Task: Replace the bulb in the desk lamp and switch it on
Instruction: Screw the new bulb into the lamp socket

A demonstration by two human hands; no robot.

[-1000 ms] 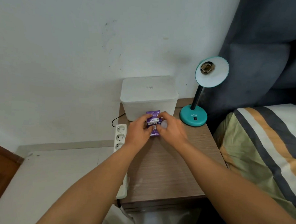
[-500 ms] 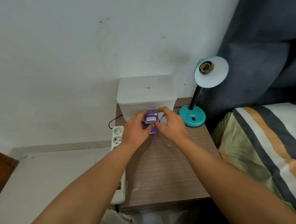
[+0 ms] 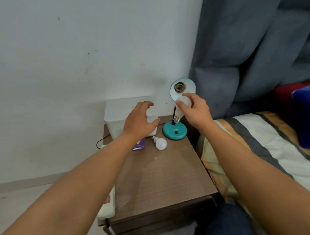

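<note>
Below lamp shade (image 3: 183, 88), right hand (image 3: 197, 111) grips bulb (image 3: 182, 106), screw base down; left hand (image 3: 139, 121) hovers, fingers spread, empty.

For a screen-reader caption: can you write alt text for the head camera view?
The right hand holds a white bulb just below the teal desk lamp's empty socket. The left hand hovers open over the wooden bedside table, where a second bulb and purple box lie.
</note>
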